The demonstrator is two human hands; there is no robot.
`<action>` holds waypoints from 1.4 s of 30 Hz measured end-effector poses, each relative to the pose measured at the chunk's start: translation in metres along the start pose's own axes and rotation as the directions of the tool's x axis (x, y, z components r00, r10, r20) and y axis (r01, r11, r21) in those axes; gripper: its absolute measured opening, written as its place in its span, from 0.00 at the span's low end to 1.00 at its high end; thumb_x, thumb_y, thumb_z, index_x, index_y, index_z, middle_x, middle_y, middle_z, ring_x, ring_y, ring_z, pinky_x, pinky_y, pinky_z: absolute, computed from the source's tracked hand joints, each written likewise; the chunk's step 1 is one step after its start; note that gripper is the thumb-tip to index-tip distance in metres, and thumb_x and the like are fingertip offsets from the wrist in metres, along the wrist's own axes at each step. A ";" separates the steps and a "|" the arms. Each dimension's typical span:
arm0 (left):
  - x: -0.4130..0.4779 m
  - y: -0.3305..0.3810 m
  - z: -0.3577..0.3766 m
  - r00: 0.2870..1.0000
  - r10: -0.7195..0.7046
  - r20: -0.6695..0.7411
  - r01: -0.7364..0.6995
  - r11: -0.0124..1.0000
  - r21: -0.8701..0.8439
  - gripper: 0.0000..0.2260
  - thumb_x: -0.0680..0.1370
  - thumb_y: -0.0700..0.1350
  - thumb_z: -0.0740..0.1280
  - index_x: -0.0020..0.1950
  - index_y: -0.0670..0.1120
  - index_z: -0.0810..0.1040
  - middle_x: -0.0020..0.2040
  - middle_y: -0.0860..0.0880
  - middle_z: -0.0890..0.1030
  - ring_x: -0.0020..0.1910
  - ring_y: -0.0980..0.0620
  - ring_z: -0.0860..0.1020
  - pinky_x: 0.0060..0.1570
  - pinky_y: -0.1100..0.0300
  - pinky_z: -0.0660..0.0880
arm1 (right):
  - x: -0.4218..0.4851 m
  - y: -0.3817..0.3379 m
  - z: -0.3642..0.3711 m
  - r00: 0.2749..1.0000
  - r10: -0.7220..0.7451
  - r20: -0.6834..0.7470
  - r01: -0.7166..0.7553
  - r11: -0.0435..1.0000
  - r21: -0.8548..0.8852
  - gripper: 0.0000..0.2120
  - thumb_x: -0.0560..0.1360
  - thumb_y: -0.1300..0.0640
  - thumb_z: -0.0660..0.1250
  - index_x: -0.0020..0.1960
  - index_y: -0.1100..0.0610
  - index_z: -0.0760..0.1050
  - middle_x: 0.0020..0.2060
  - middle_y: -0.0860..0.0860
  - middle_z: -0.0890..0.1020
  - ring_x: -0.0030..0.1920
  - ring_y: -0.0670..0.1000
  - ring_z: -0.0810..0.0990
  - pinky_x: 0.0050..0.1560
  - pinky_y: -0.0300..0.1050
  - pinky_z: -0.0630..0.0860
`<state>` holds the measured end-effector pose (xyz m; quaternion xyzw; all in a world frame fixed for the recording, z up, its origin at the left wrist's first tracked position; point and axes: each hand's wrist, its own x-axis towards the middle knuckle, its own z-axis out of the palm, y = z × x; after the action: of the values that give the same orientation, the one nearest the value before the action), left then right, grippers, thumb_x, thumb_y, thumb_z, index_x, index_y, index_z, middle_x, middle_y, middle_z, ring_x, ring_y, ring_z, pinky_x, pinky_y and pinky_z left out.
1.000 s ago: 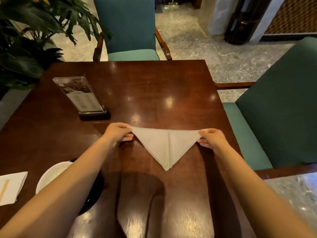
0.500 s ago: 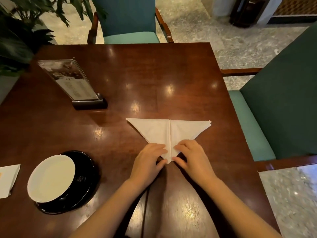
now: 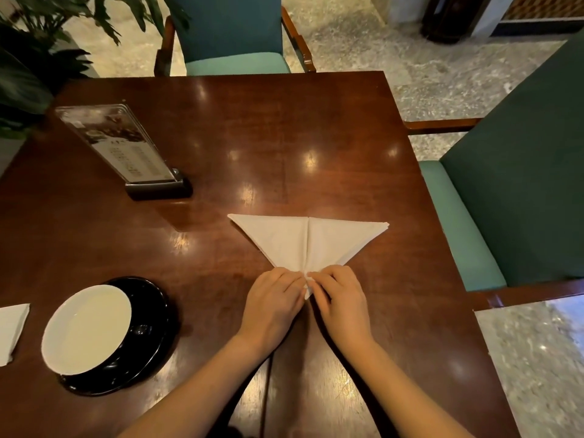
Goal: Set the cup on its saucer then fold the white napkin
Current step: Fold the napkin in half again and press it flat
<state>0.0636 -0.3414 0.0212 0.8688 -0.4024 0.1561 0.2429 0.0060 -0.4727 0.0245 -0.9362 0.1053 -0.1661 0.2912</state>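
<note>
The white napkin (image 3: 308, 240) lies on the dark wooden table (image 3: 284, 137), folded into a triangle with its tip toward me and a crease down the middle. My left hand (image 3: 273, 303) and my right hand (image 3: 339, 300) meet at that near tip, fingertips pinching its layers. At the near left a white-lined cup (image 3: 87, 328) sits on its black saucer (image 3: 151, 327).
A clear menu stand (image 3: 126, 147) on a black base stands at the far left. Another white napkin (image 3: 11, 330) lies at the left edge. Teal chairs stand beyond the far edge (image 3: 234, 33) and at the right (image 3: 512, 200). A leafy plant (image 3: 28, 58) fills the far left corner.
Both hands left the napkin's far corners and came together at its near tip, where they now pinch it. The view tilted further down, bringing the cup and saucer fully into sight.
</note>
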 end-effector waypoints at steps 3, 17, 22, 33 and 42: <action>-0.001 0.001 -0.001 0.998 0.029 -0.051 -0.030 1.000 -0.007 0.05 0.75 0.42 0.67 0.46 0.42 0.81 0.44 0.48 0.83 0.46 0.51 0.76 0.47 0.57 0.72 | -0.003 0.004 0.004 0.999 0.035 -0.022 -0.034 0.999 0.009 0.14 0.77 0.51 0.59 0.48 0.55 0.81 0.39 0.49 0.79 0.43 0.45 0.71 0.43 0.39 0.72; -0.002 -0.006 0.011 0.996 0.090 0.003 -0.090 0.995 -0.043 0.11 0.72 0.37 0.67 0.54 0.44 0.76 0.43 0.46 0.81 0.42 0.47 0.73 0.35 0.52 0.73 | -0.002 0.028 -0.023 0.991 0.119 -0.067 -0.120 0.993 -0.002 0.14 0.75 0.54 0.56 0.52 0.54 0.80 0.46 0.47 0.82 0.50 0.48 0.74 0.52 0.42 0.66; 0.003 -0.003 0.005 0.997 0.081 -0.002 -0.081 0.996 -0.042 0.07 0.74 0.37 0.66 0.51 0.42 0.78 0.41 0.46 0.80 0.40 0.47 0.74 0.36 0.53 0.73 | -0.009 0.027 -0.013 0.998 0.055 -0.030 -0.061 0.975 -0.214 0.15 0.72 0.63 0.65 0.57 0.56 0.79 0.51 0.51 0.80 0.53 0.53 0.74 0.55 0.46 0.65; -0.012 0.023 0.007 0.996 0.024 0.085 -0.025 1.000 0.007 0.09 0.70 0.39 0.72 0.49 0.43 0.80 0.43 0.47 0.80 0.42 0.50 0.74 0.40 0.60 0.71 | -0.004 0.028 -0.023 0.965 0.236 -0.117 -0.225 0.969 0.100 0.16 0.74 0.58 0.55 0.53 0.56 0.79 0.48 0.48 0.81 0.53 0.47 0.71 0.55 0.47 0.71; -0.021 0.036 0.007 0.992 -0.054 0.118 0.046 0.997 0.067 0.08 0.75 0.45 0.65 0.48 0.44 0.81 0.43 0.50 0.79 0.43 0.52 0.73 0.45 0.60 0.70 | 0.059 0.018 -0.003 0.859 -0.278 0.430 0.405 0.883 -0.238 0.25 0.79 0.48 0.48 0.72 0.57 0.62 0.72 0.53 0.66 0.73 0.55 0.63 0.72 0.57 0.60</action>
<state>0.0232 -0.3522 0.0163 0.8937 -0.3890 0.1103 0.1942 0.0577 -0.5064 0.0313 -0.9884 -0.0981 -0.0102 0.1158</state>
